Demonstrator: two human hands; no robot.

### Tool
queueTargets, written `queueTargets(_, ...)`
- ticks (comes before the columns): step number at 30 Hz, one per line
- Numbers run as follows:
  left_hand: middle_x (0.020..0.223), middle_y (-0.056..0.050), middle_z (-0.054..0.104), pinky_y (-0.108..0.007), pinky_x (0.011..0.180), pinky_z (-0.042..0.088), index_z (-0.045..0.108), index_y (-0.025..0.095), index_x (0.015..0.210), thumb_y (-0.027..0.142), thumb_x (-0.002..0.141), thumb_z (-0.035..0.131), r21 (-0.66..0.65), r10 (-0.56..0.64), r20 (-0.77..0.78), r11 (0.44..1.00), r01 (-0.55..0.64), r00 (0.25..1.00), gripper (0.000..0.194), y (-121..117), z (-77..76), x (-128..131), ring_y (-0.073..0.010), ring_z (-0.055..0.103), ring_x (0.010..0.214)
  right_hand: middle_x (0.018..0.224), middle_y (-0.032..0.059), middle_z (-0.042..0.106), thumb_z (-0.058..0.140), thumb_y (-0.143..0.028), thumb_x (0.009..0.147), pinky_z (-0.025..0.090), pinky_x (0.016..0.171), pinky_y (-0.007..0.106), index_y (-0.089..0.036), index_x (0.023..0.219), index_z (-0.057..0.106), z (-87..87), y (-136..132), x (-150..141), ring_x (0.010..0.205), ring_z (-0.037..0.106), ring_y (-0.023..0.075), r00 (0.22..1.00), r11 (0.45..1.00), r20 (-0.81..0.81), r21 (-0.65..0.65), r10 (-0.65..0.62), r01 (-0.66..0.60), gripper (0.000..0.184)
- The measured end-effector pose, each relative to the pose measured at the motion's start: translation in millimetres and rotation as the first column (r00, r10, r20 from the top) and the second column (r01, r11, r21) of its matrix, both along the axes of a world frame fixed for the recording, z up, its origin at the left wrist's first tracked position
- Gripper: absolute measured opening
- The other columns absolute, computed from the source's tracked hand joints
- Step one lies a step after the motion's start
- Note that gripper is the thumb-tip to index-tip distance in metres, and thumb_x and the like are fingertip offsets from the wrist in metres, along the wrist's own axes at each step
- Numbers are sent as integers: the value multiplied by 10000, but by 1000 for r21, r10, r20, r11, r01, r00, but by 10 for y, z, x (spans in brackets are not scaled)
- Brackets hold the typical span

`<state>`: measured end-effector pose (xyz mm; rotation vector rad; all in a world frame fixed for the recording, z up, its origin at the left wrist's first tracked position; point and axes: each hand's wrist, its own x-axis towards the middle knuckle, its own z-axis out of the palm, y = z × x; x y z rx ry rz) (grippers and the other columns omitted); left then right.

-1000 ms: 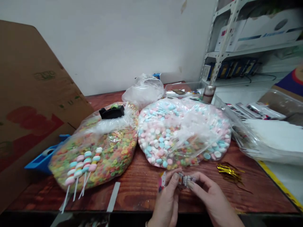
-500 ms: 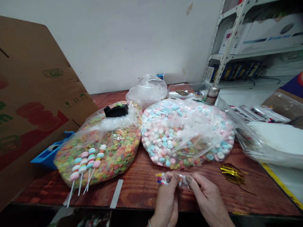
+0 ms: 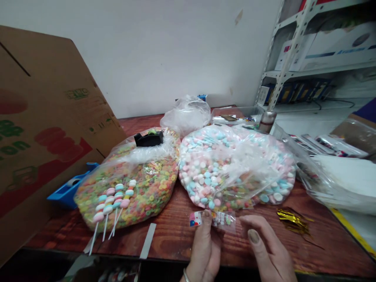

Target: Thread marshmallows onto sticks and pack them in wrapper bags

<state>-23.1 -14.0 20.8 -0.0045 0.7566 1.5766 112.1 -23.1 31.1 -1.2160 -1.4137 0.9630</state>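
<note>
two bare hands [image 3: 204, 250], one small clear plastic packet with a printed label [image 3: 223, 219], one large clear plastic bag of multicoloured ring-shaped cereal [image 3: 138, 188], one large clear plastic bag of pastel round candies [image 3: 229, 168], four pastel stacked-disc lollipops on white sticks [image 3: 114, 199], one black tape dispenser [image 3: 149, 139], one bright blue plastic holder [image 3: 69, 194], one crumpled clear plastic bag [image 3: 186, 115], one bunch of gold foil twist ties [image 3: 292, 221], one silver metal canister [image 3: 267, 121].
</note>
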Motion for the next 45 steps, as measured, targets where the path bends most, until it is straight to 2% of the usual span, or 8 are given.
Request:
queueTargets(6,789,-31,672,-293,781,498,679,155,796,316,684,813,-4,59,-199,998,-61,978,237,-35,-45,-24,-157,612,765,831,4,673,617,-466,850,501,699,211,-233,942,647,-19,65,-139,770,628,172,966,950,-256,-291,37,-113,253)
queueTargets(11,745,-12,629,-261,714,463,654,153,782,279,695,801,23,-53,-352,998,65,934,212,-72,41,-25,-138,565,708,764,-3,639,588,-460,874,479,693,220,-200,803,615,-105,167,-74,746,593,166,965,943,-202,-251,169,-218,270)
queueTargets(18,791,-22,649,-239,689,500,660,149,781,191,704,797,-68,-35,-26,997,33,999,162,5,-51,-18,-125,598,732,585,-34,477,446,-510,935,403,534,213,-213,641,506,-120,93,-9,557,464,132,994,965,-45,-239,98,-106,422)
queueTargets(27,793,-27,662,-245,682,503,676,155,803,254,685,809,-50,-43,-110,998,38,993,203,35,-85,-55,-132,604,707,1146,92,660,534,-443,905,540,837,287,-224,1165,555,-123,80,-55,1039,637,235,993,987,-119,-162,-4,-16,341)
queueTargets(32,679,-28,638,-265,689,465,675,156,709,180,688,755,-134,-317,-677,940,312,664,86,13,124,-149,-164,562,679,1274,98,616,637,-393,834,477,987,386,-231,1261,562,-135,225,58,1177,573,271,992,994,107,-98,65,-54,463)
queueTargets(40,607,21,578,-261,547,353,697,191,673,152,681,641,-180,-504,-849,558,810,159,68,1,328,-244,-134,448,556,1194,56,673,667,-165,755,494,937,361,-297,1291,592,353,394,91,1114,609,258,849,858,125,-115,513,-501,557)
queueTargets(43,650,9,621,-260,593,389,722,198,707,206,682,694,-212,-570,-806,527,823,158,38,25,309,-344,-153,517,604,955,28,724,634,-188,785,509,823,325,-281,1007,728,433,486,154,917,645,234,829,846,168,-120,533,-520,259)
queueTargets(45,731,-33,667,-247,580,412,732,188,845,320,674,764,-192,-658,-689,568,800,302,219,38,299,-434,-163,580,624,852,21,700,600,-238,830,497,732,293,-244,906,719,387,552,202,809,626,211,854,855,112,-188,508,-484,141)
